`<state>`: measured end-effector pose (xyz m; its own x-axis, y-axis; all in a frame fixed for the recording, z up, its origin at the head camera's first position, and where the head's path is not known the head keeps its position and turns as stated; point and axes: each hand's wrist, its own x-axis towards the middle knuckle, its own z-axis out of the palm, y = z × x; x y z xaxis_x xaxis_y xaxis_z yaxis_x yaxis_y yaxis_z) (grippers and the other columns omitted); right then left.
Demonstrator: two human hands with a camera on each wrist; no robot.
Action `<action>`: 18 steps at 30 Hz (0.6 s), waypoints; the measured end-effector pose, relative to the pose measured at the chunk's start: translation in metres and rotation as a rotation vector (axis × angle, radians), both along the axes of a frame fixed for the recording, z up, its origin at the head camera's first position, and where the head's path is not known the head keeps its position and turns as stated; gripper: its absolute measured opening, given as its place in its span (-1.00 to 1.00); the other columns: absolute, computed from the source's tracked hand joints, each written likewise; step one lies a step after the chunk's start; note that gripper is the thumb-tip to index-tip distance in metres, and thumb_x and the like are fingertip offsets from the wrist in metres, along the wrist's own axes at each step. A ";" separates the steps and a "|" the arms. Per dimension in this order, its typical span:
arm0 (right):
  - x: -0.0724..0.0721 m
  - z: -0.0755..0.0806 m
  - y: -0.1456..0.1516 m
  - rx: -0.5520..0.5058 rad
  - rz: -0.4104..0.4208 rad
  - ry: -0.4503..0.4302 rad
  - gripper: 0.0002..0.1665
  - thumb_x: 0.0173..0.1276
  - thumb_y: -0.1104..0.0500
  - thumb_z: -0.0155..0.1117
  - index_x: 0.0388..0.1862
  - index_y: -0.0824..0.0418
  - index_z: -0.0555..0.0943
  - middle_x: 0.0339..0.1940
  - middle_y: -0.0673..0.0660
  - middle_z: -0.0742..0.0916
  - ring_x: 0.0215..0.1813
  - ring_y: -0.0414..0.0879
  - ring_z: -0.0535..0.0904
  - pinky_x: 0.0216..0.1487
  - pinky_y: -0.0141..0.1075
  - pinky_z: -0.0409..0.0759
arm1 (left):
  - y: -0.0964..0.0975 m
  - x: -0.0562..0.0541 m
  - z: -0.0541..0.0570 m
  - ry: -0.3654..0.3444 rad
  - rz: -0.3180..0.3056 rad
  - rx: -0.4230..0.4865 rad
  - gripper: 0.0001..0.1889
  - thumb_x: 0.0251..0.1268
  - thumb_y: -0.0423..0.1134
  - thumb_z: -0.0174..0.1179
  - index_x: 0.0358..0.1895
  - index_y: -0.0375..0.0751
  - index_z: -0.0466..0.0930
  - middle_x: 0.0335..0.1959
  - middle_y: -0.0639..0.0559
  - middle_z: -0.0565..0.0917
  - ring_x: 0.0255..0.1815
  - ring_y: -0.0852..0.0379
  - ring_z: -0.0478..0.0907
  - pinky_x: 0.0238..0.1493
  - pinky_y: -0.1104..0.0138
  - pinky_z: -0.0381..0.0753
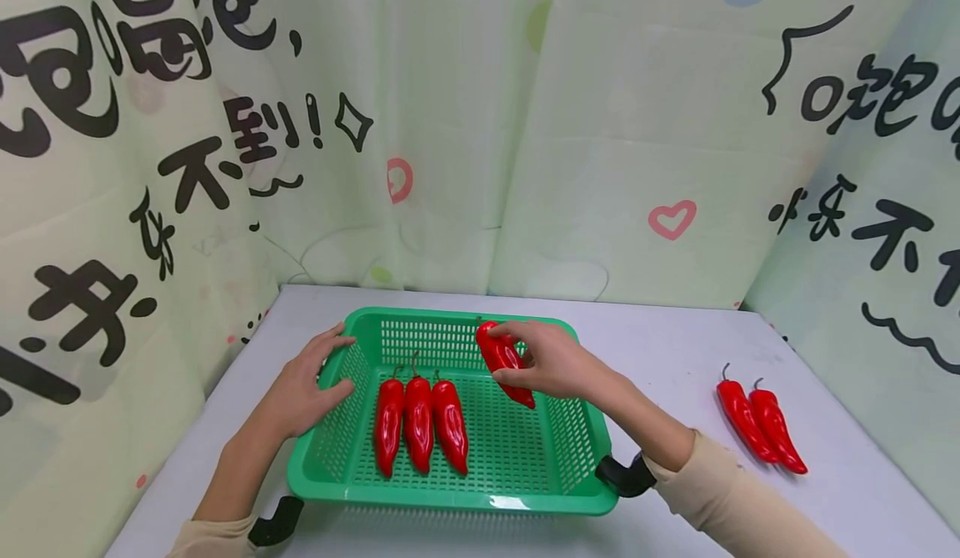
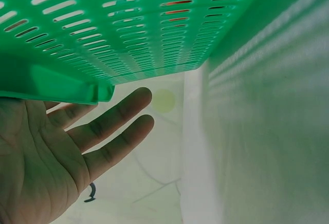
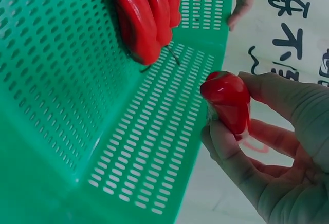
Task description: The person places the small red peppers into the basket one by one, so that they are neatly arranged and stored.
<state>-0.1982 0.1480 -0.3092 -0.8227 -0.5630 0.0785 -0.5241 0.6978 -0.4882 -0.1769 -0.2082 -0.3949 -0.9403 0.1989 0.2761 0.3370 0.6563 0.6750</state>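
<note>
My right hand (image 1: 551, 358) pinches a glossy red chili pepper (image 1: 504, 359) between thumb and fingers, over the back right part of a green plastic basket (image 1: 450, 498). That pepper (image 3: 226, 98) shows end-on in the right wrist view, partly covered by the fingers. Three more red peppers (image 1: 418, 424) lie side by side on the basket floor, stems toward the back. My left hand (image 1: 307, 383) is at the basket's left rim, thumb on the inner side. In the left wrist view its fingers (image 2: 110, 118) extend straight, below the basket's rim.
Two red peppers (image 1: 763, 424) lie close together on the white table (image 1: 675, 341), right of the basket. Printed curtains (image 1: 585, 166) stand behind the table and along both sides. Dark straps (image 1: 626, 476) are at both wrists.
</note>
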 end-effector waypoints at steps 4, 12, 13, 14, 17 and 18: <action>0.000 -0.003 -0.006 0.008 -0.001 0.002 -0.34 0.29 0.12 0.48 0.34 0.26 0.55 0.11 0.22 0.72 -0.40 -0.27 0.65 -0.27 -0.37 0.64 | 0.000 0.000 -0.001 -0.008 0.004 -0.002 -0.42 0.32 -0.28 0.18 0.41 -0.27 0.41 0.60 -0.22 0.21 0.39 -0.35 0.40 0.15 -0.17 0.53; 0.002 -0.008 -0.013 0.006 0.006 -0.044 -0.35 0.27 0.12 0.50 0.33 0.24 0.56 0.08 0.17 0.72 -0.37 -0.24 0.67 -0.26 -0.37 0.66 | 0.001 0.000 0.000 -0.009 0.006 0.000 -0.42 0.31 -0.27 0.18 0.42 -0.25 0.41 0.60 -0.20 0.22 0.45 -0.34 0.33 0.17 -0.18 0.52; 0.002 -0.009 -0.014 0.010 0.010 -0.047 -0.35 0.27 0.12 0.50 0.32 0.23 0.56 0.07 0.16 0.72 -0.37 -0.24 0.67 -0.26 -0.36 0.66 | 0.001 0.000 0.000 -0.007 0.007 0.001 -0.42 0.31 -0.27 0.18 0.42 -0.25 0.41 0.60 -0.20 0.22 0.44 -0.34 0.34 0.16 -0.18 0.52; 0.002 -0.010 -0.014 0.014 0.014 -0.051 -0.36 0.28 0.12 0.50 0.32 0.23 0.57 0.06 0.15 0.72 -0.38 -0.24 0.66 -0.26 -0.36 0.66 | 0.001 0.000 0.000 -0.006 0.008 0.001 -0.42 0.31 -0.27 0.18 0.41 -0.25 0.42 0.60 -0.20 0.22 0.44 -0.34 0.35 0.16 -0.18 0.52; 0.000 -0.013 -0.017 0.034 0.023 -0.050 -0.38 0.28 0.11 0.49 0.30 0.23 0.58 0.03 0.13 0.73 -0.32 -0.22 0.64 -0.26 -0.36 0.64 | 0.000 0.000 0.000 -0.005 0.009 0.001 -0.42 0.31 -0.27 0.18 0.42 -0.25 0.41 0.60 -0.20 0.22 0.45 -0.34 0.34 0.17 -0.19 0.51; 0.000 -0.014 -0.017 0.042 0.027 -0.047 -0.38 0.28 0.11 0.49 0.29 0.23 0.59 0.02 0.13 0.73 -0.29 -0.20 0.63 -0.27 -0.36 0.64 | 0.000 0.000 0.000 -0.007 0.010 0.000 -0.42 0.31 -0.27 0.18 0.42 -0.25 0.41 0.60 -0.21 0.22 0.46 -0.35 0.32 0.18 -0.20 0.51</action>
